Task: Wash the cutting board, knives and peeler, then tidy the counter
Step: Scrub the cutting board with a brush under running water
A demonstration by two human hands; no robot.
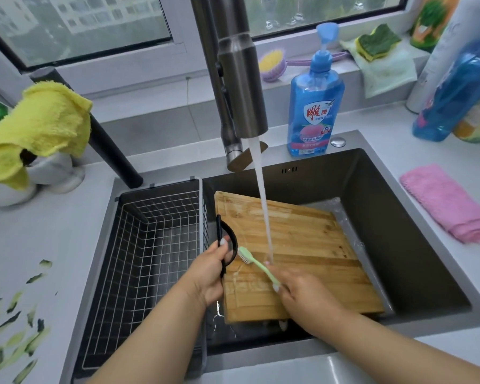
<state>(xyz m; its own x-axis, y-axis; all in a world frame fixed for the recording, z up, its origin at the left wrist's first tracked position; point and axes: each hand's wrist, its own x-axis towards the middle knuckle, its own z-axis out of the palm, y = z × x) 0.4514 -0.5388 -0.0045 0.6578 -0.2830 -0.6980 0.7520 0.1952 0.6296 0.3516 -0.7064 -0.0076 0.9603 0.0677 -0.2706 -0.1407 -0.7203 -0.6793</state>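
Peeler (pixel 227 246), a black curved-frame plastic one, is gripped in the left hand (pixel 212 268) at the left edge of the rectangular wooden cutting board (pixel 297 245), which lies tilted in the dark steel sink (pixel 385 206) under water running from the grey metal tap (pixel 241 87). The right hand (pixel 302 292) curls round the handle of a pale green toothbrush (pixel 257 266), its bristled head just beside the peeler. A wire drying basket (pixel 155 250) sits in the sink's left part, green peel scraps (pixel 17 336) litter the left counter, and a folded pink cloth (pixel 446 202) lies to the right.

Grey counter (pixel 53 231), window (pixel 94 23) behind, daylight, buildings outside.
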